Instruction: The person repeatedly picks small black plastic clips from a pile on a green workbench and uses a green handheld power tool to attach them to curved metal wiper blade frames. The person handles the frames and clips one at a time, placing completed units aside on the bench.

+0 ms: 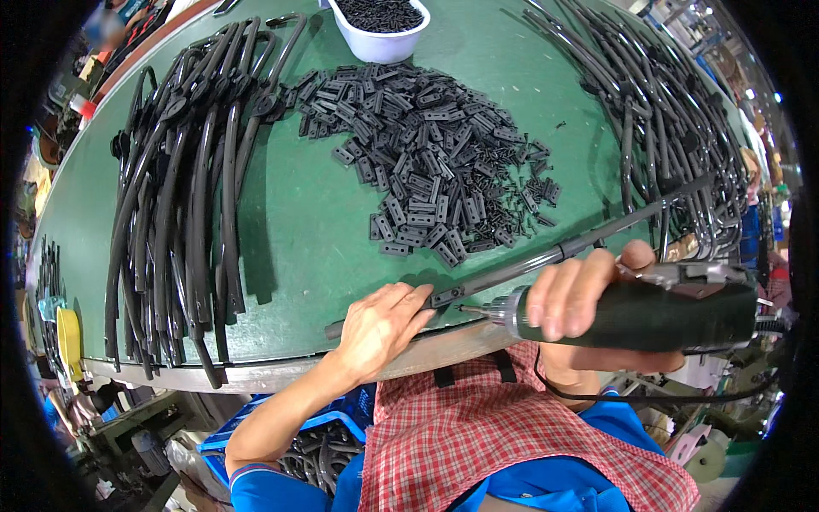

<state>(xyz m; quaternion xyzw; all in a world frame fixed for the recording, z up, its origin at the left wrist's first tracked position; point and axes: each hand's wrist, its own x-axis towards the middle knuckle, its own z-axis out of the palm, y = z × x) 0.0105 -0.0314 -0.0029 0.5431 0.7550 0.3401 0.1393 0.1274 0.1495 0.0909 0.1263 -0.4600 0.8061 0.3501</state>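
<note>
A long dark metal tube (512, 270) lies slantwise across the near edge of the green table (317, 192), its far end reaching the tubes at the right. Toward its left end, my left hand (378, 331) is closed around it, fingertips beside a small black plate (444, 297) on the tube. My right hand (570, 297) grips a dark, cylindrical electric screwdriver (674, 314), held level above the table's edge. Its bit points left and ends just short of the plate, close to my left fingertips. Whether a screw sits on the bit is too small to tell.
Small black plastic plates (409, 128) and loose dark screws (495, 175) form a heap mid-table. Behind it stands a white tub (386, 44) of screws. Bent black tubes are stacked at left (179, 196) and right (661, 128). Below the table edge sits a blue crate (350, 405) holding black parts.
</note>
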